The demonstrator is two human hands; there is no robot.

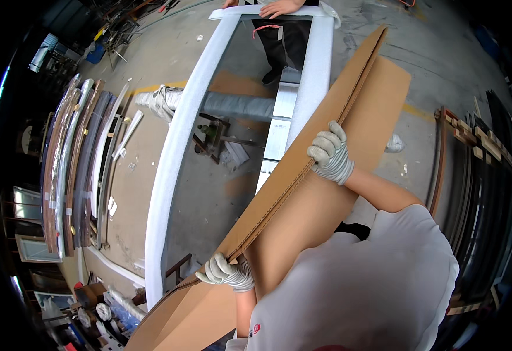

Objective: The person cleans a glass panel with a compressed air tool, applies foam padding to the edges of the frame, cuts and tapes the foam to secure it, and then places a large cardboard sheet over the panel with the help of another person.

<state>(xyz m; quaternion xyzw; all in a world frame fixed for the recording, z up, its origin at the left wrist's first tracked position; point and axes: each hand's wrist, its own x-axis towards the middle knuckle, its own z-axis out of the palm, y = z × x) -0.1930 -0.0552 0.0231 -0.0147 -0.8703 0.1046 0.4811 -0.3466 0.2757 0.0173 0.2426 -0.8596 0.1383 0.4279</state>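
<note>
A long folded sheet of brown cardboard (294,219) runs slantwise in front of me, from the lower left to the upper right. My left hand (228,272), in a pale work glove, is closed on its edge near the lower end. Higher up, my gloved right hand (331,153) has its fingers wrapped over the same edge. Beyond the cardboard lies a long glass panel in a frame (177,158) wrapped with white foam; the cardboard hides part of its right side. At the far end, another person's bare hand (282,7) rests on the foam.
A padded grey crossbar (235,106) passes under the panel. Wrapped long profiles (71,169) lean at the left, near a cluttered pile (101,310). Dark panels with wooden blocks (478,175) stand in a rack at the right. Small scraps lie on the concrete floor (133,175).
</note>
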